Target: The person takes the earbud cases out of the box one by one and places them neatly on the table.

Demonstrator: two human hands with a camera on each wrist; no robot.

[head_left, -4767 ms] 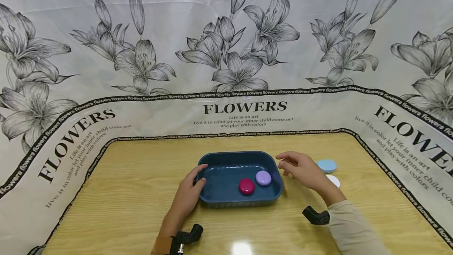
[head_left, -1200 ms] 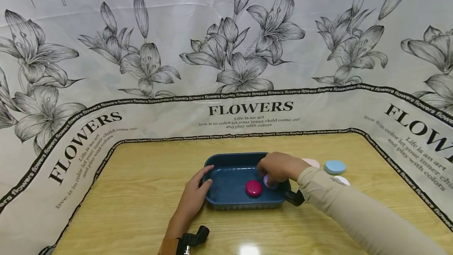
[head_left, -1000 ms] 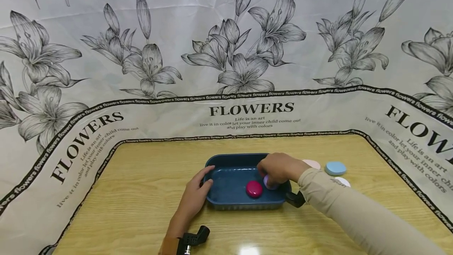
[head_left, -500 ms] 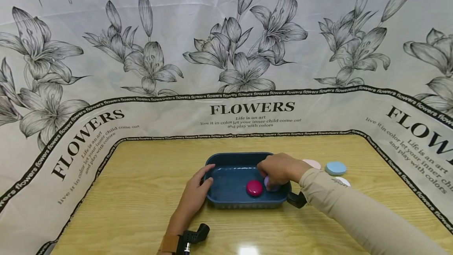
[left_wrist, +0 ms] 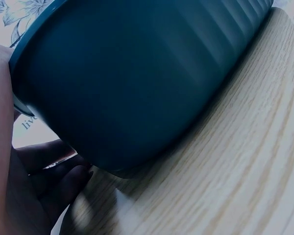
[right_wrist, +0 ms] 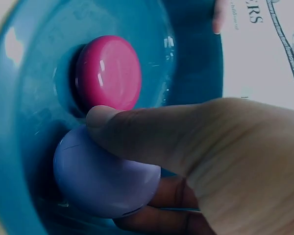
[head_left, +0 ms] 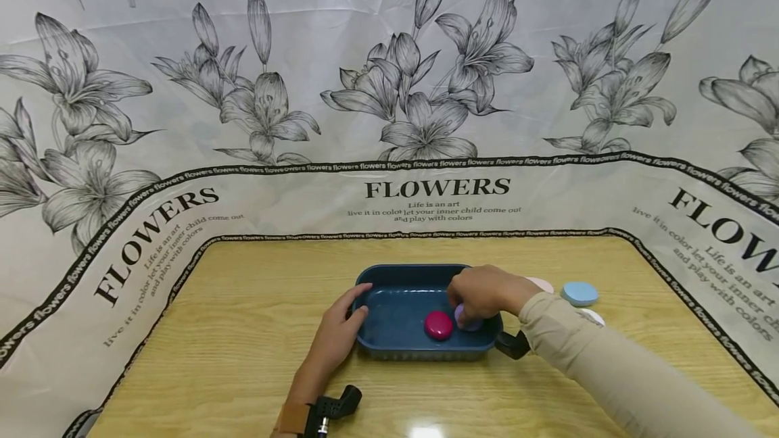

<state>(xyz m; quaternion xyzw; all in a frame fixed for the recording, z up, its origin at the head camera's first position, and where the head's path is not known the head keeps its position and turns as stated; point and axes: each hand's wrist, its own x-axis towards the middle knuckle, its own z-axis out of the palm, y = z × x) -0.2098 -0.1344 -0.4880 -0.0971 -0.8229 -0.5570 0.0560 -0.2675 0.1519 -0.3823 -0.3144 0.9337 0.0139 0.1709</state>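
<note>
A dark blue rectangular tub (head_left: 402,355) stands on the table with a magenta round case (head_left: 438,325) and a lilac round case (head_left: 467,317) in its right half. My left hand (head_left: 337,323) holds the tub's left end, thumb at the rim and fingers along the outer wall, as the left wrist view shows. Reaching over the right side, my right hand (head_left: 483,291) pinches the lilac case (right_wrist: 103,176) between thumb and fingers. Its thumb tip lies close to the magenta case (right_wrist: 110,73) in the right wrist view.
Right of the tub lie a pale pink piece (head_left: 540,284), partly behind the right hand, a light blue oval piece (head_left: 579,293) and a white piece (head_left: 592,317) partly covered by the sleeve. A flower-printed cloth (head_left: 292,201) borders the wooden table (head_left: 243,330).
My right hand has moved from beside the tub to inside it and taken hold of the lilac case. The pale pink piece has come into view. My left hand stays on the tub.
</note>
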